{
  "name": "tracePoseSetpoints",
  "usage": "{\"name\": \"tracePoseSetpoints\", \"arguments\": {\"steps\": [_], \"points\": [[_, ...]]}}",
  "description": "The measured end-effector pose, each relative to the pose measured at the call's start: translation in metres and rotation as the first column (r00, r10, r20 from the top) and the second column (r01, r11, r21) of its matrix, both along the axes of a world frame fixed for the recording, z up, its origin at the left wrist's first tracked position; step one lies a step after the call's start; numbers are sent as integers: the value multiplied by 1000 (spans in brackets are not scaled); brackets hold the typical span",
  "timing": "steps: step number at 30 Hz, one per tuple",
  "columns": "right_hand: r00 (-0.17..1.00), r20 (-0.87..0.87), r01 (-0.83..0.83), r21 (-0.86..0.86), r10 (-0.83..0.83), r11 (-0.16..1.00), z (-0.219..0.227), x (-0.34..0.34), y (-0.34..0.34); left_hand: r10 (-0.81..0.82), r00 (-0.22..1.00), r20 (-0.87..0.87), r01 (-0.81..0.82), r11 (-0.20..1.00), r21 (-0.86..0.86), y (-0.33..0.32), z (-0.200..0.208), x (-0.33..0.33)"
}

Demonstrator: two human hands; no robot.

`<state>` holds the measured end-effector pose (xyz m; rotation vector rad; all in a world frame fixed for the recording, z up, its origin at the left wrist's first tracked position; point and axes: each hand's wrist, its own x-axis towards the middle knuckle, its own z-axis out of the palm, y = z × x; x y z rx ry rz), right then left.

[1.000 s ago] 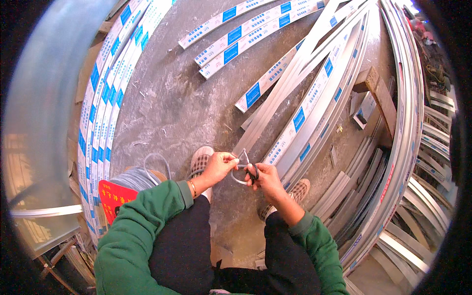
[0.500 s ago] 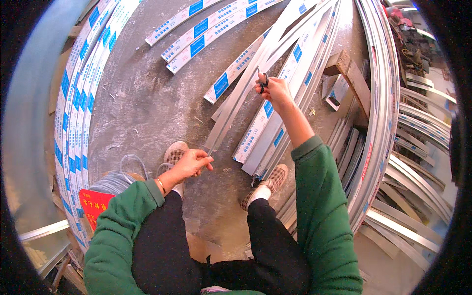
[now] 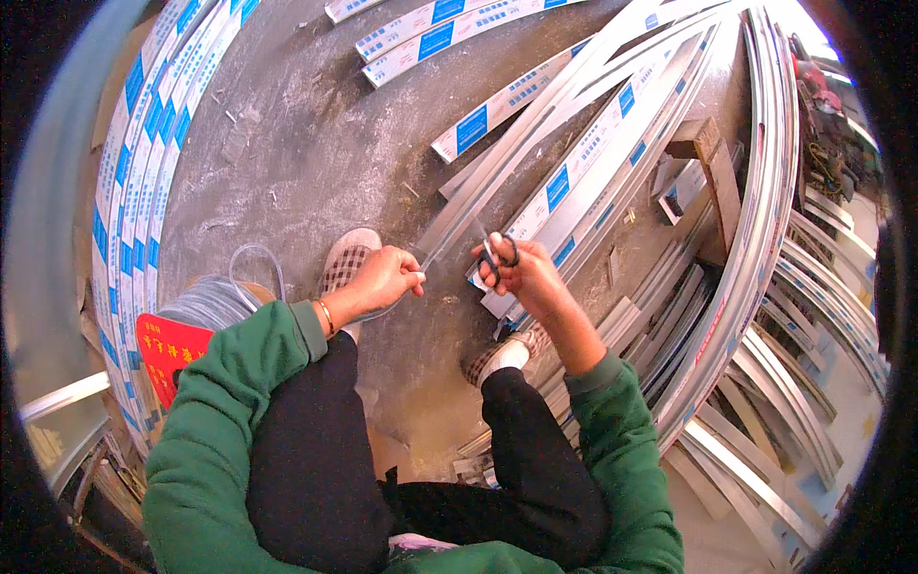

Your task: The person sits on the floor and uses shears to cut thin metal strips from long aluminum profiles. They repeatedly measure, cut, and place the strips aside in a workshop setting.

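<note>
My left hand (image 3: 384,279) is closed in a pinch on the end of a thin clear cord, whose tip shows just past the fingertips. Behind my wrist, a loop of the same cord (image 3: 256,251) rises from a spool of clear cord (image 3: 206,304) on the left. My right hand (image 3: 528,277) has its fingers in the dark loops of a pair of scissors (image 3: 494,260). Its blades point up and a little left, away from me. Just beyond both hands lies the near end of a long, bare grey metal profile (image 3: 449,222), apart from the blades.
Long white profiles with blue marks (image 3: 564,182) lie on the grey floor ahead. More wrapped profiles (image 3: 143,182) run along the left. A wooden block (image 3: 715,182) stands at right, beside long bundled strips (image 3: 755,191). A red card (image 3: 170,352) is by the spool. My checked shoes flank the hands.
My right hand has come down and nearer with the scissors, now close to my left hand. My left hand has moved slightly up and right. The view has shifted a little.
</note>
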<state>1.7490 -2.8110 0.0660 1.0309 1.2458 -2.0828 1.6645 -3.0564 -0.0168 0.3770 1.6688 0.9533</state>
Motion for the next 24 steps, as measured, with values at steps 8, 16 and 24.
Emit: {"name": "tracePoseSetpoints", "arguments": {"steps": [8,16,24], "points": [[1000,21,8,-11,-8,1000,-10,9,-30,16,999,44,-15,1000,-27,-1,4,-1],[999,35,36,50,-37,998,-3,7,-36,-7,1000,27,7,1000,-30,-1,11,-5],[973,-199,181,337,-118,924,-46,-38,28,-11,999,40,12,1000,-26,-6,4,-5]]}}
